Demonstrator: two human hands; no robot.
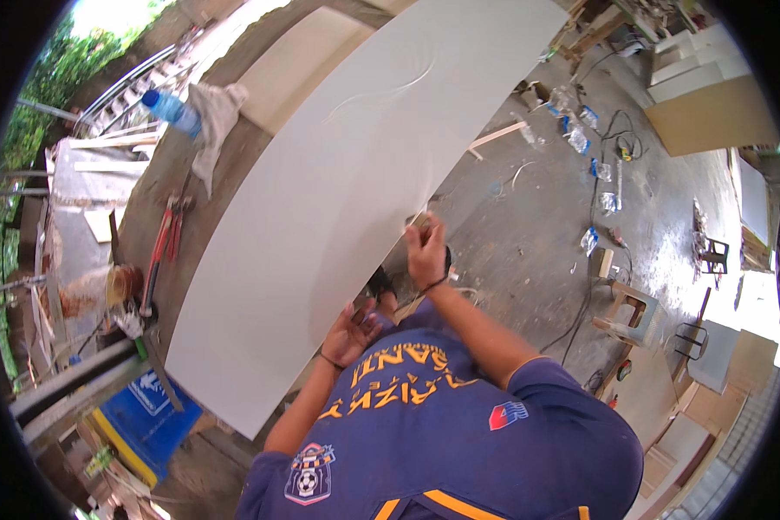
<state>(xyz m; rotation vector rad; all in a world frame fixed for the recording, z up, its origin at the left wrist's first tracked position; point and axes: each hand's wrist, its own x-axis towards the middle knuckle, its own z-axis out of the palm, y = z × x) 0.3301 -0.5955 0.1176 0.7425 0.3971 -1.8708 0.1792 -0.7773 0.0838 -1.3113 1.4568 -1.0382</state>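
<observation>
Panel (321, 217) is lying flat, big and white, running diagonally over the tabletop (201, 221) with its long near edge right at the wearer's front. The right hand (427, 253) is on that edge, fingers pinched around a small brownish block (418, 222). The left hand (350, 336) is further down the same edge, fingers curled; can't tell if it's clamped on anything, the view's too cramped there.

Stuff that could go wrong, imo: the block could tip or skid off that narrow edge and chip the corner, or knuckles could scrape if pressure goes sideways. The near edge looks like it hangs past its support (can't see underneath), so leaning hard might rock the whole sheet. There's also a thin pale curl (392, 89) on top, if it's not just a mark; loose grit could scratch the face.

Room-wise, the far side is tight: rag (217, 126), bottle (175, 113) and red tools (159, 251) sit just beside the panel, so shoving it that way could bump them. To the right there's open floor (511, 234), but watch the cable (583, 303) and stool (637, 316) when stepping back.
</observation>
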